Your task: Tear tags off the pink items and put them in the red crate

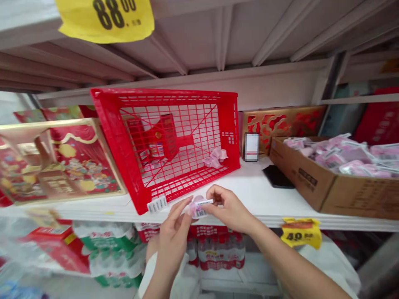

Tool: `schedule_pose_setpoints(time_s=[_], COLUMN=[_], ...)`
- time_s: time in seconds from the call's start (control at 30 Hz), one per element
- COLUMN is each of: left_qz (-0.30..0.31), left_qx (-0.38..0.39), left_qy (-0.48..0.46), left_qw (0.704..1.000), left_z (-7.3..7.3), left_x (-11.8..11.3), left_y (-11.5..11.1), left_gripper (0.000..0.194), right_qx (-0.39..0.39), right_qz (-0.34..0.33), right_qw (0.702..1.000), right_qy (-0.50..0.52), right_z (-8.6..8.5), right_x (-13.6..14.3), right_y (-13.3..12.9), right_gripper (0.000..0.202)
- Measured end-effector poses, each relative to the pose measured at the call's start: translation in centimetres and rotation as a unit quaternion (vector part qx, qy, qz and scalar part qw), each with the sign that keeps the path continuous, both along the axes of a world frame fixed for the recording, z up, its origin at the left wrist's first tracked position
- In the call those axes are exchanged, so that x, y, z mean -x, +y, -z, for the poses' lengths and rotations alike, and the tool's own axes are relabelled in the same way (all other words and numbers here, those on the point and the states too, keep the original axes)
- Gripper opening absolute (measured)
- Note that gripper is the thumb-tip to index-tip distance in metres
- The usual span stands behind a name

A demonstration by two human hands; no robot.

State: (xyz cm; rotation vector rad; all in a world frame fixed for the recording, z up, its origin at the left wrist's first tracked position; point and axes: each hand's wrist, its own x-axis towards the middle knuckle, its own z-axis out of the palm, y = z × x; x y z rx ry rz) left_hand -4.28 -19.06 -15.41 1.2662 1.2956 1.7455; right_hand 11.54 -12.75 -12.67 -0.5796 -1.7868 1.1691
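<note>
Between my two hands, in front of the shelf edge, is a small pink-and-clear packaged item [198, 207] with a white barcode label. My left hand [177, 228] pinches its left side. The fingertips of my right hand [229, 207] grip the label strip at its right. Just behind my hands, a red plastic shopping basket [229, 124] lies on its side, its opening facing me. Inside it are a pink ribbon-like item [215, 158] near the right and red boxes seen at the back, though I cannot tell whether these stand in or behind the basket.
A cardboard box [327, 191] of similar pink packaged items [346, 153] stands at the right. Beside it lies a flat black object [278, 176]. Red-and-gold gift boxes [77, 162] stand at the left. Packs of bottles [221, 251] fill the lower shelf; a yellow price tag [301, 233] hangs from the edge.
</note>
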Motion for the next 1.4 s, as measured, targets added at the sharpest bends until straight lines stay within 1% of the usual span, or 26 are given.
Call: schedule_pose_setpoints(time_s=[0.1,0.2,0.27,0.37,0.43,0.5,0.53,0.57,0.6,0.63,0.67,0.73,0.8,0.83,0.87,0.93,1.0,1.07,1.13,1.17,1.23,1.27,1.33,1.4], left_qz=[0.095,0.2,0.266,0.351,0.397,0.421,0.429,0.436,0.434,0.432,0.425,0.401,0.368,0.346,0.321,0.25,0.156,0.046,-0.038,-0.065,-0.09,-0.09,-0.073,-0.054], left_qx=[-0.005,-0.008,-0.019,-0.053,-0.048,-0.021,-0.009,0.0,0.013,0.02,0.021,0.002,-0.038,-0.058,-0.074,-0.084,-0.068,-0.03,0.027,0.053,0.081,0.081,0.068,0.061], left_qy=[-0.003,-0.031,-0.064,-0.097,-0.094,-0.093,-0.099,-0.105,-0.101,-0.088,-0.063,0.015,0.104,0.143,0.177,0.238,0.296,0.34,0.385,0.407,0.454,0.479,0.53,0.562], left_qw=[0.995,0.979,0.962,0.93,0.912,0.902,0.898,0.894,0.895,0.898,0.903,0.916,0.923,0.925,0.927,0.935,0.94,0.939,0.922,0.91,0.883,0.869,0.842,0.823], left_z=[-1.4,-3.2,-4.7,-7.9,-10.4,-12.6,-13.4,-14.0,-14.2,-14.1,-13.6,-11.8,-9.5,-8.4,-7.6,-6.6,-6.6,-6.9,-7.3,-7.4,-7.5,-7.5,-7.3,-7.1], left_x=[-3.7,-8.2,-11.7,-17.3,-21.1,-24.7,-26.2,-27.5,-28.5,-29.1,-29.4,-28.9,-27.2,-25.9,-24.3,-20.7,-16.9,-13.3,-10.4,-9.4,-8.0,-7.6,-7.3,-7.4], left_y=[0.8,2.1,3.7,7.5,10.8,13.9,15.3,16.4,17.2,17.8,18.1,18.4,18.4,18.6,18.8,19.7,21.0,22.4,23.6,24.2,25.0,25.3,25.8,26.1], left_gripper=[0.035,0.035,0.038,0.04,0.04,0.044,0.05,0.058,0.064,0.068,0.069,0.063,0.055,0.052,0.051,0.049,0.049,0.05,0.051,0.052,0.055,0.056,0.056,0.053], right_qx=[-0.068,-0.121,-0.146,-0.179,-0.206,-0.2,-0.195,-0.191,-0.191,-0.189,-0.193,-0.221,-0.269,-0.294,-0.314,-0.336,-0.335,-0.315,-0.287,-0.274,-0.25,-0.24,-0.224,-0.212], right_qz=[0.099,0.177,0.22,0.294,0.361,0.442,0.485,0.534,0.57,0.593,0.608,0.611,0.593,0.576,0.553,0.499,0.444,0.398,0.366,0.352,0.322,0.306,0.278,0.26], right_qw=[0.992,0.975,0.962,0.934,0.903,0.863,0.837,0.801,0.77,0.748,0.73,0.711,0.7,0.701,0.709,0.732,0.754,0.773,0.786,0.792,0.806,0.813,0.825,0.834], right_qy=[-0.034,-0.065,-0.074,-0.091,-0.106,-0.141,-0.161,-0.191,-0.215,-0.231,-0.246,-0.269,-0.293,-0.301,-0.307,-0.32,-0.349,-0.381,-0.408,-0.418,-0.43,-0.433,-0.437,-0.438], right_z=[-1.3,-2.9,-4.6,-8.0,-10.6,-12.9,-13.8,-14.4,-14.9,-15.1,-15.1,-14.6,-13.8,-13.4,-12.9,-12.1,-11.2,-10.1,-8.9,-8.2,-6.8,-6.2,-4.9,-3.9], right_x=[-5.4,-10.8,-14.3,-19.2,-22.4,-25.4,-26.8,-28.0,-29.1,-29.9,-30.5,-30.6,-29.4,-28.2,-26.8,-23.4,-19.8,-16.5,-13.7,-12.5,-10.5,-9.7,-8.4,-7.5], right_y=[-0.6,-0.7,-0.2,1.7,3.7,6.0,7.0,7.9,8.6,9.2,9.5,9.5,8.9,8.4,7.9,6.8,6.2,6.1,6.7,7.1,8.0,8.5,9.2,9.6], right_gripper=[0.014,0.013,0.014,0.017,0.019,0.021,0.02,0.02,0.021,0.022,0.023,0.025,0.027,0.028,0.029,0.025,0.019,0.016,0.016,0.016,0.014,0.014,0.016,0.018])
